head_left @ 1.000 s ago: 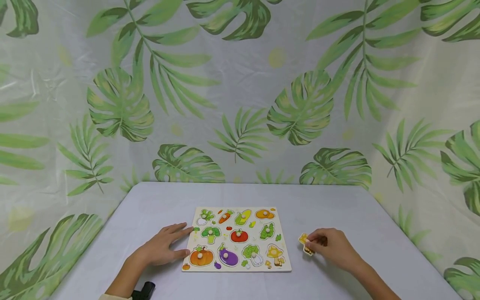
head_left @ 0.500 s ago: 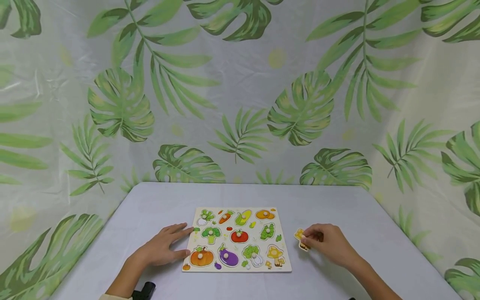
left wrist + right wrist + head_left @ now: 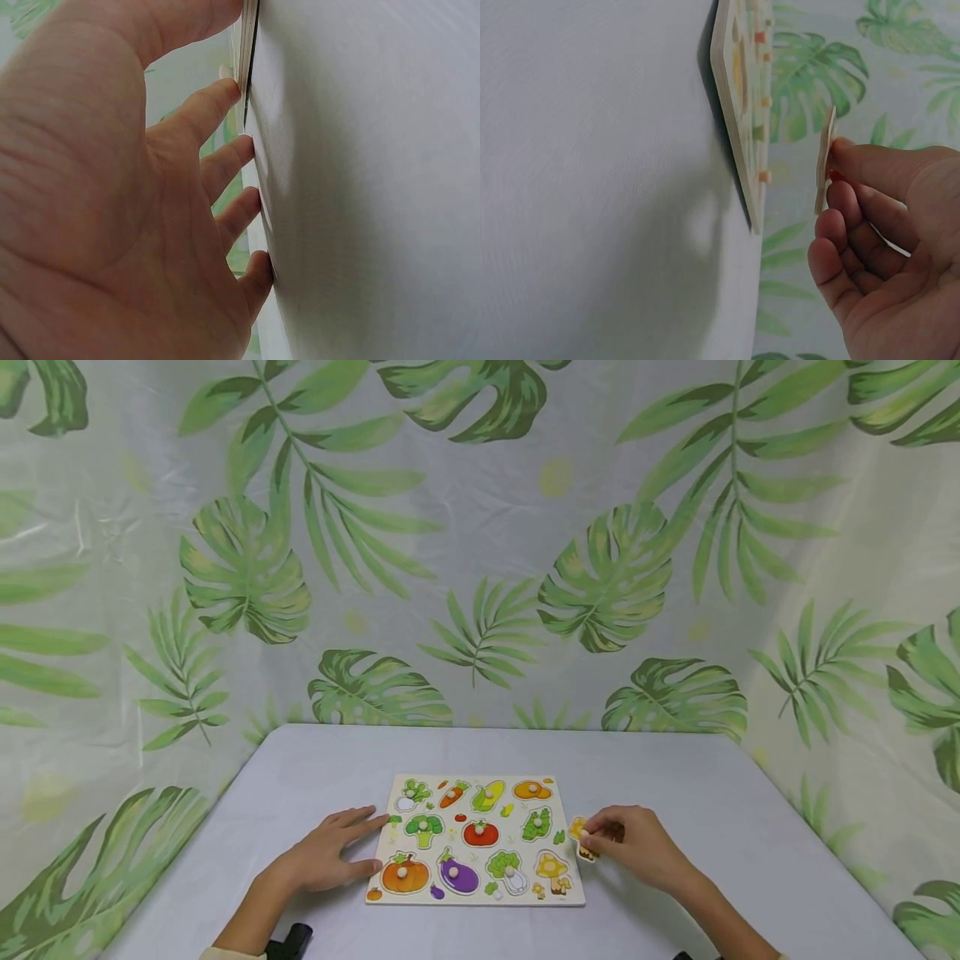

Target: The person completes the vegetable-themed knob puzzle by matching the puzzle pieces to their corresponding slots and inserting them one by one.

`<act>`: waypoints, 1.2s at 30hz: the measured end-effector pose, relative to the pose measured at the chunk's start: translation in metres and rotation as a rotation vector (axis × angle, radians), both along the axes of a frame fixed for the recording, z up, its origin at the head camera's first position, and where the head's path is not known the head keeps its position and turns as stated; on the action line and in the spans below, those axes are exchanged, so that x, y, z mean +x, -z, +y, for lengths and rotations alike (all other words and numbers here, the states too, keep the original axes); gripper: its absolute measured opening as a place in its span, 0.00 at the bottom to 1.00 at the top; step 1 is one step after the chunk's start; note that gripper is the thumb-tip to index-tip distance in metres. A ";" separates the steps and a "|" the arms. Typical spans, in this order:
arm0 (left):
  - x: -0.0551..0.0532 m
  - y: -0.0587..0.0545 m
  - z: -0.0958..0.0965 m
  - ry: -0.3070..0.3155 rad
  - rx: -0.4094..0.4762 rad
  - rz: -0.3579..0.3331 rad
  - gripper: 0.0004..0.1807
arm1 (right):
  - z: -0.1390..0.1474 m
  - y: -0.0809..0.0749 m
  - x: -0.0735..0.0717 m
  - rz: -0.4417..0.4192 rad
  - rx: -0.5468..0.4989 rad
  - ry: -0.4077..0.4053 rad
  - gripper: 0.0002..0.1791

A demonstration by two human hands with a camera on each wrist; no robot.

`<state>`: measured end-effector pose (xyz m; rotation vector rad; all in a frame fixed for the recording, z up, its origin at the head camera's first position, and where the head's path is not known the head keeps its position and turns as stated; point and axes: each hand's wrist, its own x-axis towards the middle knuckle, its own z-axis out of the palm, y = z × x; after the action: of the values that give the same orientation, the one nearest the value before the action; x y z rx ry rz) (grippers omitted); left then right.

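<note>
A wooden vegetable puzzle board (image 3: 468,858) lies flat on the white table, with knobbed pieces in its recesses. At its lower right corner is a mushroom recess (image 3: 551,865) with the picture printed in it and no knob. My right hand (image 3: 633,846) pinches a mushroom puzzle piece (image 3: 577,828) just off the board's right edge. In the right wrist view this thin piece (image 3: 825,161) is raised above the table, seen edge-on at the thumb and fingertips. My left hand (image 3: 318,852) rests at the board's left edge, fingers spread, thumb and fingertip touching it.
The white table (image 3: 315,760) runs back to a leaf-patterned curtain (image 3: 480,527) that also hangs at both sides. Pumpkin (image 3: 405,875), eggplant (image 3: 459,874) and tomato (image 3: 480,834) pieces are among those seated in the board. A black wrist device (image 3: 292,941) sits by the left forearm.
My right hand has moved left with the mushroom piece, from out on the right to beside the board's right edge. My left hand and the board have stayed in place.
</note>
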<state>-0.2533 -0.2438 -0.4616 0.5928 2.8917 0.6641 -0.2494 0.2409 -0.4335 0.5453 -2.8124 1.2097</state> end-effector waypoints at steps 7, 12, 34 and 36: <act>-0.001 0.001 -0.001 0.000 -0.011 0.008 0.40 | -0.013 0.005 -0.002 -0.021 0.003 -0.035 0.07; -0.001 0.002 -0.001 0.002 -0.011 0.012 0.40 | -0.021 0.010 -0.004 -0.038 0.009 -0.077 0.07; 0.001 0.001 0.001 -0.003 -0.014 0.011 0.40 | -0.034 0.016 -0.003 -0.060 0.085 -0.156 0.06; 0.001 0.001 0.000 -0.003 -0.013 0.009 0.41 | -0.035 0.017 -0.003 -0.073 0.089 -0.162 0.06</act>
<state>-0.2525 -0.2434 -0.4629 0.5914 2.9041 0.6438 -0.2520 0.2062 -0.4503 0.7637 -2.9451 1.1561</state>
